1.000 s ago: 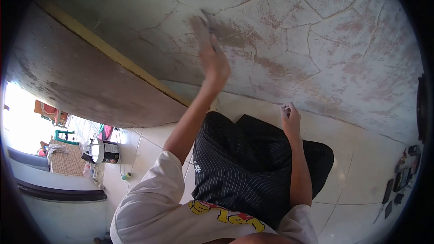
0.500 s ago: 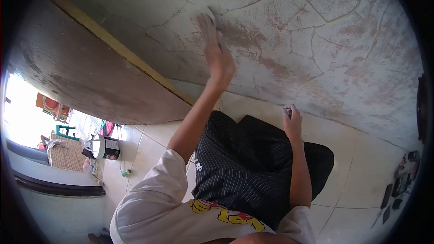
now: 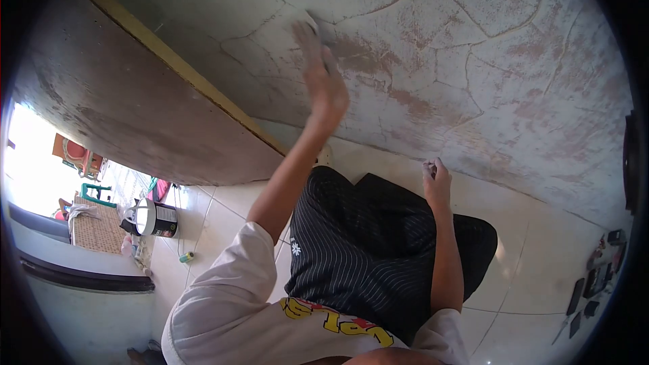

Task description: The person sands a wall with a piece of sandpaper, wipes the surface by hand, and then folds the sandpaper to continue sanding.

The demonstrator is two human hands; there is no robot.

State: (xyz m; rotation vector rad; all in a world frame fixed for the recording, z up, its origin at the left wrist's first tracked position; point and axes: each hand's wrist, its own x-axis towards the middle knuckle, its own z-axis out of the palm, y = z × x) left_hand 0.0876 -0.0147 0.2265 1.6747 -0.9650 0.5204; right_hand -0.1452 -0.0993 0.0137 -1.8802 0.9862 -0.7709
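Observation:
Flat against the cracked, patchy wall (image 3: 405,61), my left hand (image 3: 321,74) presses with its fingers together, a little blurred. The pale edge of a thin sheet (image 3: 310,21) shows at its fingertips; the rest is under the hand, and its kind is not clear. My right hand (image 3: 437,179) is curled closed above my dark striped trousers (image 3: 365,236), near the foot of the wall. Its fingertips look dusty. Something small and dark may be between the fingers, but I cannot make it out.
A brown panel with a yellowish edge (image 3: 169,67) juts out at the left. Behind it stand a white-and-black bucket (image 3: 161,220) and a small green item (image 3: 186,257) on the tiled floor (image 3: 527,263). Several dark tools (image 3: 597,280) lie at the right.
My left hand has shifted very slightly on the wall, its pose the same. My right hand stays curled in place. The view has tilted a little.

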